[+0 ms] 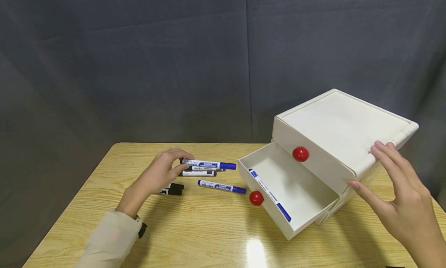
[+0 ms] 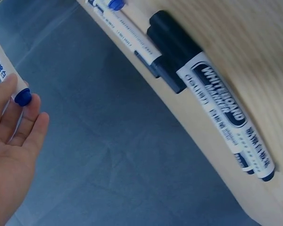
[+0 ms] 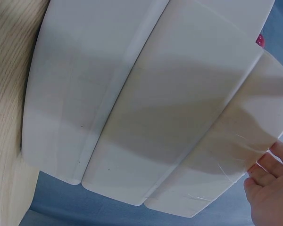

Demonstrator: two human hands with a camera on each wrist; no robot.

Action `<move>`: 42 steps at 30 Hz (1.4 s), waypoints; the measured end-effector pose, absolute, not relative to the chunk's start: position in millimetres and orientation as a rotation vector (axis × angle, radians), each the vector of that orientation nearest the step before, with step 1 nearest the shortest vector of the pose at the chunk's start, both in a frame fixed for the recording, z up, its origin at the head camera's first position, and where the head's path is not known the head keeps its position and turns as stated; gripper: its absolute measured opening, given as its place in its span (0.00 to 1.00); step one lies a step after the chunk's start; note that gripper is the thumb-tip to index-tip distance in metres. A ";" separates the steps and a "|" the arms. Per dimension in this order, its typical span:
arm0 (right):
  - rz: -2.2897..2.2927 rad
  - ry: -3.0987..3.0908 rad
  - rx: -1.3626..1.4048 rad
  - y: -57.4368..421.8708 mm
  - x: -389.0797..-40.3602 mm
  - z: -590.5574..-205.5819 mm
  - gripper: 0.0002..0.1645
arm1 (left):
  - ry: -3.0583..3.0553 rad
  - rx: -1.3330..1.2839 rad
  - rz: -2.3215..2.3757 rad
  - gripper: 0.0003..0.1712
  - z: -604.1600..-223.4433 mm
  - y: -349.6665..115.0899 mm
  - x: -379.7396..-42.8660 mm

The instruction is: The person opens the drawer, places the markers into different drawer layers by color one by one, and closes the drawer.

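My left hand (image 1: 158,171) pinches a blue-capped whiteboard marker (image 1: 209,164) near its tail end, raised above the wooden table. Beneath and around it lie several black-capped markers (image 1: 200,173), partly covered by the hand and the held marker. A second blue-capped marker (image 1: 221,186) rests on the table, close to the pulled-out drawer (image 1: 251,183). Inside that drawer lies one more blue-capped marker (image 1: 268,192), along its front wall. My right hand (image 1: 405,194), fingers spread, touches the top side edge of the white drawer unit (image 1: 345,125).
Red round knobs (image 1: 301,154) mark the drawer fronts; the upper drawer is closed. Two black-capped markers (image 2: 226,113) lie side by side on the table (image 1: 195,225) near the left wrist. A dark grey curtain (image 1: 174,67) hangs behind the table's back edge.
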State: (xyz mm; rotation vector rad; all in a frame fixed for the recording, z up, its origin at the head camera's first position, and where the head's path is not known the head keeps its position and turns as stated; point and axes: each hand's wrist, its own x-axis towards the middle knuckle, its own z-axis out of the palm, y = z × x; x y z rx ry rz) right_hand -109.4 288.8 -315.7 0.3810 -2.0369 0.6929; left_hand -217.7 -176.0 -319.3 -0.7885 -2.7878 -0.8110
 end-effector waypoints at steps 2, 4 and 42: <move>0.694 -2.038 0.380 288.8 -109.4 -315.8 0.56 | -2.777 -0.784 -0.816 0.14 -315.1 -175.5 -217.7; 0.692 -2.039 0.379 288.9 -109.5 -316.0 0.56 | -2.760 -0.790 -0.823 0.14 -311.6 -174.7 -217.5; 0.679 -2.038 0.389 288.7 -110.2 -316.0 0.55 | -2.576 -1.108 -0.848 0.14 -279.2 -110.7 -208.9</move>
